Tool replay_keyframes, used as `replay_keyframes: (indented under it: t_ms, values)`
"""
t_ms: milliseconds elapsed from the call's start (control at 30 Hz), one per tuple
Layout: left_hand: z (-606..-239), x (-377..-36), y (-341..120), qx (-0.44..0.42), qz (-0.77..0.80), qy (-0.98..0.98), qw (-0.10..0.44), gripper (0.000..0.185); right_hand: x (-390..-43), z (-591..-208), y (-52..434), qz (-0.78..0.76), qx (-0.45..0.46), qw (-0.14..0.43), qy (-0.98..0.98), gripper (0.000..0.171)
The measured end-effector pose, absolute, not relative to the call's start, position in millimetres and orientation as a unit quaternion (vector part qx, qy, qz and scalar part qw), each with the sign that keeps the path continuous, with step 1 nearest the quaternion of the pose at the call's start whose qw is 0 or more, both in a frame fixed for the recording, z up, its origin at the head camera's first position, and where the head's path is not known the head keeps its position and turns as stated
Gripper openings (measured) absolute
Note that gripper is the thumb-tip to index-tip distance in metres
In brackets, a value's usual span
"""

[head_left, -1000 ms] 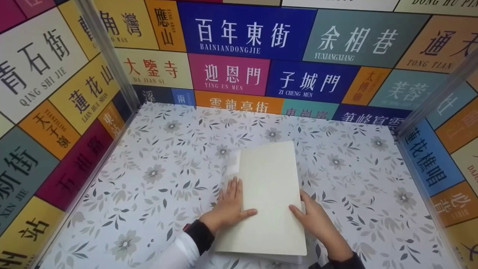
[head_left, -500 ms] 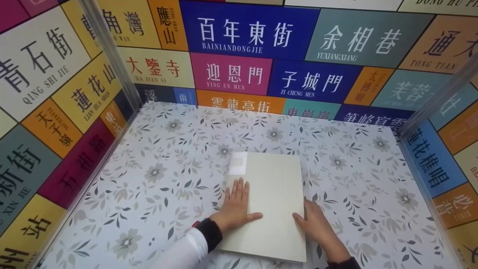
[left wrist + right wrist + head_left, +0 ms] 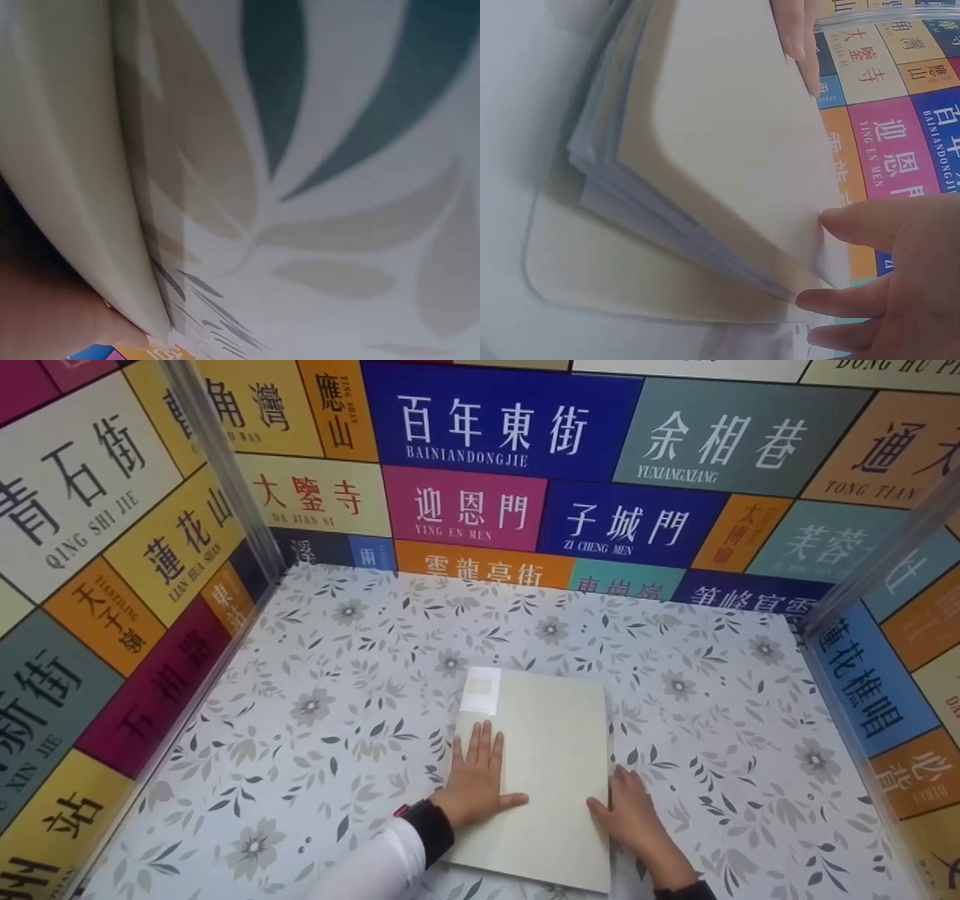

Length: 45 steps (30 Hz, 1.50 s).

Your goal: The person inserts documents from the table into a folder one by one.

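Cover of book (image 3: 551, 765) now down flat (lower centre), left hand (image 3: 474, 780) flat on it, right hand (image 3: 634, 814) pinching its edge on the counter (image 3: 315, 720): closing looks done.

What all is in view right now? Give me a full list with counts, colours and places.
notebook: 1, cream cover, closed on the table near the person, a pale square label at its far left corner; the right wrist view shows its page edges slightly fanned
table: 1, white with grey and tan leaf and flower print, fills the booth floor
walls: 3, covered in multicoloured street-name signs, at left, back and right
posts: 2 seen, silver metal, at the back corners
watch: 1, dark with a red edge, on the left wrist
sleeve: 1, white with dark cuff, left arm
left hand: flat on the cover's left side
right hand: at the notebook's right edge, fingers on the pages
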<state>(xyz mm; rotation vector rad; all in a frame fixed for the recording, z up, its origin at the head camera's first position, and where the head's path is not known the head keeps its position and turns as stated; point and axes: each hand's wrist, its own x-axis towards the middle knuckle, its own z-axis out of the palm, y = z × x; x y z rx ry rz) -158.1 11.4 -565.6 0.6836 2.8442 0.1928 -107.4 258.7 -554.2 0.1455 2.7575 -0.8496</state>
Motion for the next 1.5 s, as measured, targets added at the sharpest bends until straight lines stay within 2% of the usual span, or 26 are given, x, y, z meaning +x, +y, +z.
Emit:
replay_keyframes:
  t_ms: [400,867,1033,1133,1233,1367,1500]
  values:
    - [-567.4,-157.0,13.6,0.233,0.044,0.965,0.11,0.107,-104.3,-560.7,257.3,-0.268,0.046,0.113,0.956,0.06]
    - [-571.3,-157.8,13.8,0.24,0.037,0.964,0.109,0.101,-93.0,-564.9,245.0,-0.241,0.021,0.099,0.965,0.076]
    - [-573.0,-156.3,12.0,0.241,0.037,0.965,0.098,0.101,-77.2,-557.2,216.3,-0.219,-0.052,0.095,0.97,0.081]
    - [-575.1,-156.7,11.5,0.244,0.036,0.965,0.093,0.101,-68.3,-554.2,204.8,-0.214,-0.124,0.113,0.962,0.088]
    - [-573.7,-156.9,10.3,0.252,0.034,0.963,0.09,0.102,-62.2,-555.4,200.0,-0.197,-0.172,0.158,0.952,0.097]
    - [-570.1,-154.3,6.1,0.282,-0.008,0.955,0.089,0.105,-59.6,-561.0,197.8,-0.168,-0.186,0.203,0.947,0.104]
    - [-567.7,-146.4,-1.8,0.326,-0.04,0.939,0.1,0.108,-60.4,-564.1,195.9,-0.163,-0.175,0.208,0.948,0.098]
